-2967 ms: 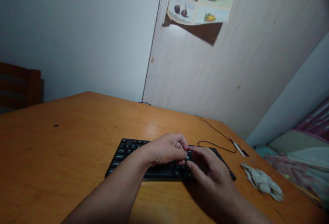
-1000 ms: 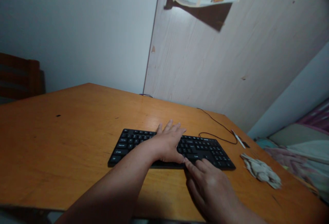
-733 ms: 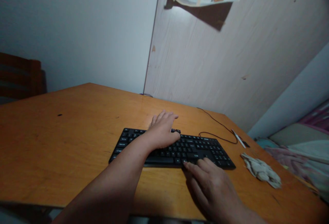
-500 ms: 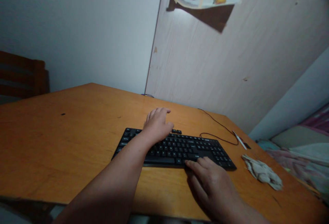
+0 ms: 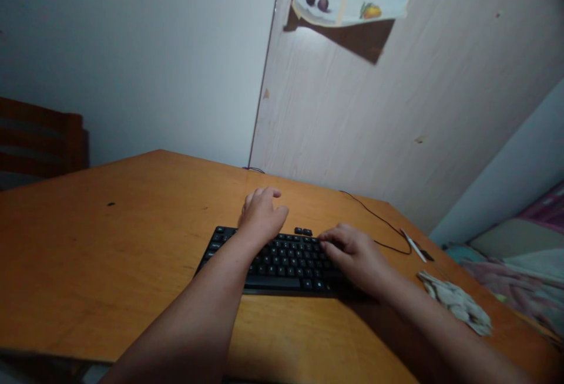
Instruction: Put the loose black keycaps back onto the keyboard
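Note:
A black keyboard [image 5: 275, 283] lies on the wooden table in front of me, partly covered by both forearms and hands. Two small loose black keycaps [image 5: 303, 231] rest on the wood just behind its back edge. My left hand [image 5: 262, 212] is over the back left of the keyboard, thumb held apart from the fingers, with nothing seen in it. At the back edge right of the keycaps is my right hand [image 5: 350, 249], its thumb and fingertips pinched together. Whatever the pinch may hold is too small to make out.
A black cable [image 5: 374, 214] runs behind the keyboard toward a white pen-like stick [image 5: 414, 245]. A crumpled cloth [image 5: 456, 302] lies at the right. The wall [image 5: 198, 67] borders the table [image 5: 110, 255]; a wooden chair [image 5: 39, 137] stands at far left.
My right hand has moved from the keyboard's front edge to its back edge, fingers now pinched. My left hand has shifted slightly left. The view has tilted up a little.

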